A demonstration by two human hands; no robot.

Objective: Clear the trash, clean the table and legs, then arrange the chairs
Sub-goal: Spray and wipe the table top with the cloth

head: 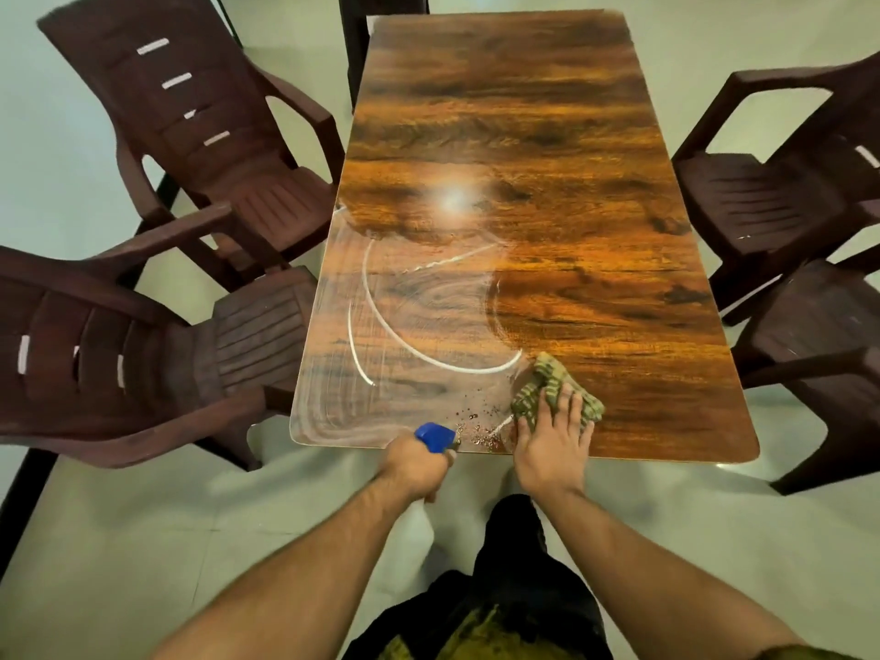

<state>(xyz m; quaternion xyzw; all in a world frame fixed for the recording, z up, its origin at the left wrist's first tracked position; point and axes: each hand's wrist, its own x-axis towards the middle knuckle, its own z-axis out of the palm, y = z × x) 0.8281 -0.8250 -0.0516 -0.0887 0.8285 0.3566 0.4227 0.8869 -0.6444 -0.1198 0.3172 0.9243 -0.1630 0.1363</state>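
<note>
cloth (552,378) on table (547,135) near front edge, under right hand (555,440) | spray bottle (434,435) just left, in left hand (419,469) | near-left chair (119,354), far-left chair (200,150) left of table | near-right chair (819,354), far-right chair (771,197) right

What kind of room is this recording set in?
Probably a dining area in a home or small eatery: a long wood-grain table, brown plastic armchairs along both sides, and a pale tiled floor.
</note>
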